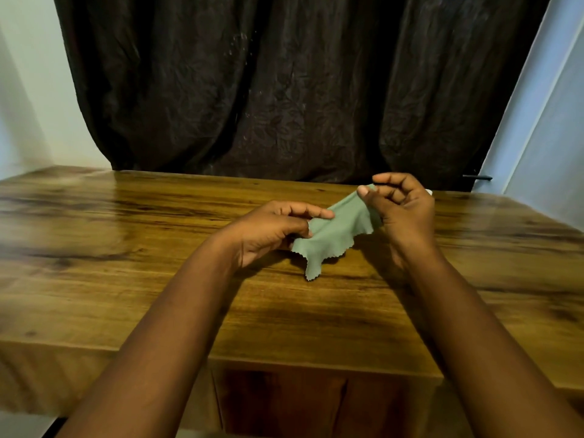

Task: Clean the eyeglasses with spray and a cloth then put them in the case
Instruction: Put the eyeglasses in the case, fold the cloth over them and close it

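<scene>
Both hands pinch a green cloth: left hand (271, 229), right hand (401, 210), cloth (335, 235) over the desk (126, 248). No eyeglasses, spray or case show, so progress is hard to judge.

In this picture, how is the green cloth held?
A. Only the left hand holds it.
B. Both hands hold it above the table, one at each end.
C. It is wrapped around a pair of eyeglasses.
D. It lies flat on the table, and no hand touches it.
B: the left hand and the right hand each pinch one end of the green cloth, which hangs between them above the wooden table; no eyeglasses are visible.
</scene>
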